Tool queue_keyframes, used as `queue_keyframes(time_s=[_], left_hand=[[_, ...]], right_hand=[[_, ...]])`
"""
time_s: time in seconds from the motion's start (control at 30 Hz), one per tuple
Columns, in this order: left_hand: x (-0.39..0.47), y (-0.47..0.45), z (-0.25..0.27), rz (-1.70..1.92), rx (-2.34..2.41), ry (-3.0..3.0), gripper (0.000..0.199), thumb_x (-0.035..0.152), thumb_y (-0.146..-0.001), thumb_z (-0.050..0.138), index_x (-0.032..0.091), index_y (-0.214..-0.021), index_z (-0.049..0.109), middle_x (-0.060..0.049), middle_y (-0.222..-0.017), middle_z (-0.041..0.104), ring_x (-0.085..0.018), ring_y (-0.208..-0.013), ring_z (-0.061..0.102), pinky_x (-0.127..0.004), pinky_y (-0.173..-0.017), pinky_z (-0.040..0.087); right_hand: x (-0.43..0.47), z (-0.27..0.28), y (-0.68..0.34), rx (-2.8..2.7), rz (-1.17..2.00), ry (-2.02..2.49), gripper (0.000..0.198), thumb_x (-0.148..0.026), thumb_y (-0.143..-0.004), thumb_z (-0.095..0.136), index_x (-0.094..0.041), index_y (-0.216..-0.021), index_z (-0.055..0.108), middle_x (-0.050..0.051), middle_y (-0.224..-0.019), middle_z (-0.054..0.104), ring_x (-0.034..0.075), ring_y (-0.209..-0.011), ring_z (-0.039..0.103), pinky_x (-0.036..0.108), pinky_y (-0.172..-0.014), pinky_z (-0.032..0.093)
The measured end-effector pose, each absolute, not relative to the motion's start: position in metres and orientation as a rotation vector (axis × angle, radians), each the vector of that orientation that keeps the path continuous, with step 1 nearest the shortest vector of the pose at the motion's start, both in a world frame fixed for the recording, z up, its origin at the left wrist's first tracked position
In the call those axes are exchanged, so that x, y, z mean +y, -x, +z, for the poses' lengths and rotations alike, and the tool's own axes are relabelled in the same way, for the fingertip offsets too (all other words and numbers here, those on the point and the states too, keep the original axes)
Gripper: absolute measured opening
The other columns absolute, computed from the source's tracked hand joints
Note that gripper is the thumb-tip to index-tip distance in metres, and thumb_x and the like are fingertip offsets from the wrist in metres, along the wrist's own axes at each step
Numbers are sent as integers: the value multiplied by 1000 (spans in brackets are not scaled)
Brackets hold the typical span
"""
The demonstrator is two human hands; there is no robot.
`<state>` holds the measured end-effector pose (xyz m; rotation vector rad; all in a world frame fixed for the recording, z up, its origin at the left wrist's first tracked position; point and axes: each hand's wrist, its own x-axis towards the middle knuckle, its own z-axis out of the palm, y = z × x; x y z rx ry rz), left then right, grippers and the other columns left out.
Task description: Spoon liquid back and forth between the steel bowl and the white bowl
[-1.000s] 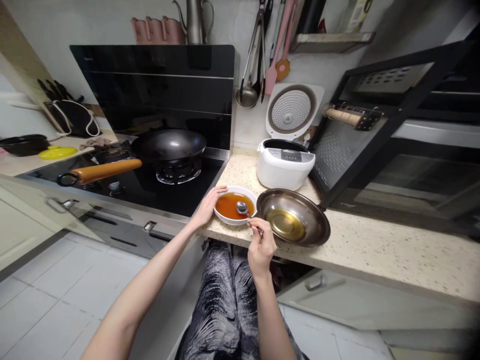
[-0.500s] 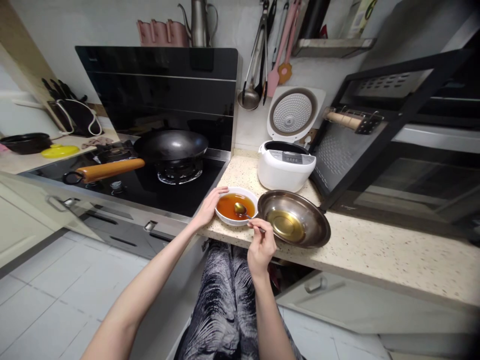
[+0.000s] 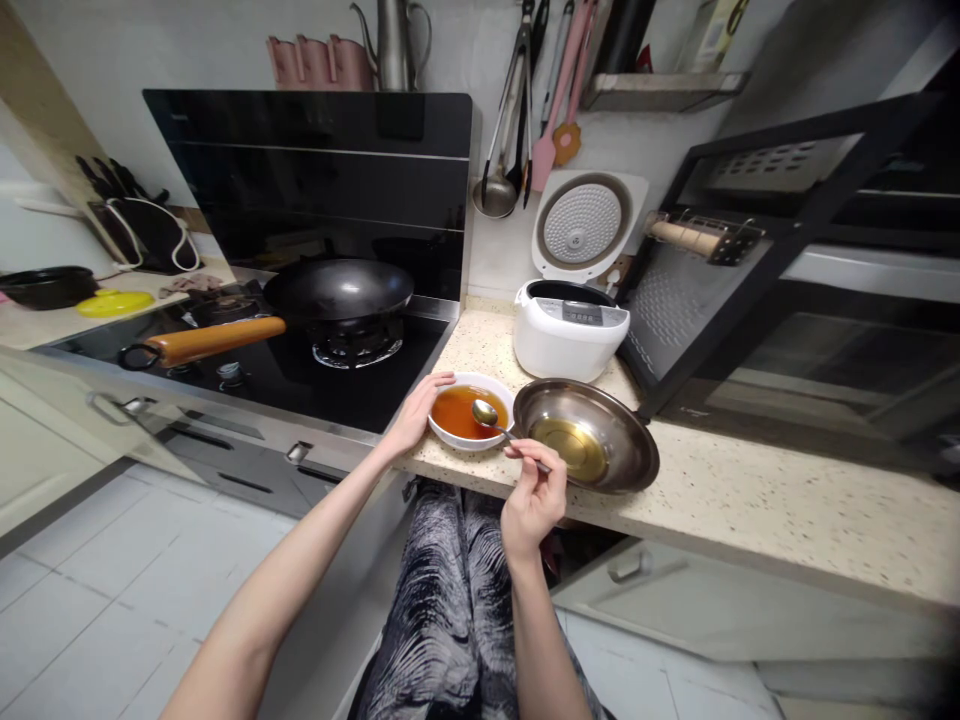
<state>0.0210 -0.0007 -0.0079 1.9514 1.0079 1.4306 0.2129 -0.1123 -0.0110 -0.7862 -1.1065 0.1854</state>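
A white bowl (image 3: 466,444) of clear reddish-brown liquid (image 3: 454,412) stands at the counter's front edge. My left hand (image 3: 415,412) holds its left side, fingers along the rim. Between the fingertips of my right hand (image 3: 534,492) is the handle of a metal spoon (image 3: 485,411). The spoon's head is over the liquid inside the bowl, tilted; whether it touches the surface I cannot tell. Right beside the bowl sits a wide steel basin (image 3: 630,440) with some yellowish liquid at its bottom, partly behind my right hand.
Behind the basin is a white rice cooker (image 3: 570,345), lid up. A black wok (image 3: 341,290) with a wooden handle (image 3: 217,342) rests on the gas stove (image 3: 330,390) to the left. A dark oven (image 3: 862,370) stands at right. Utensils (image 3: 517,110) hang on the wall.
My right hand has shifted slightly right, and the spoon's head has come up a little out of the liquid. My left hand stays on the bowl.
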Motion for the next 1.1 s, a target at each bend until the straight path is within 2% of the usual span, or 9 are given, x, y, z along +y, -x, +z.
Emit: queue_keyframes(time_s=[0.8, 1.1], left_hand=[[-3, -20, -6, 1411, 1036, -1950, 44, 42, -108, 35, 20, -123, 70, -10, -143, 63, -25, -140, 54, -46, -129, 32], [-3, -19, -5, 1399, 1050, -1962, 45, 41, -108, 34, 19, -124, 69, -11, -144, 62, -25, -140, 54, -47, -129, 32]], right_hand=[[-117, 0, -253, -1018, -74, 883, 10, -25, -103, 54, -20, -99, 61, 6, -92, 70, 19, -87, 72, 37, -78, 63], [-117, -8, -263, -1068, -105, 902, 7, -19, -101, 56, -20, -101, 63, 6, -95, 71, 18, -90, 71, 37, -80, 61]])
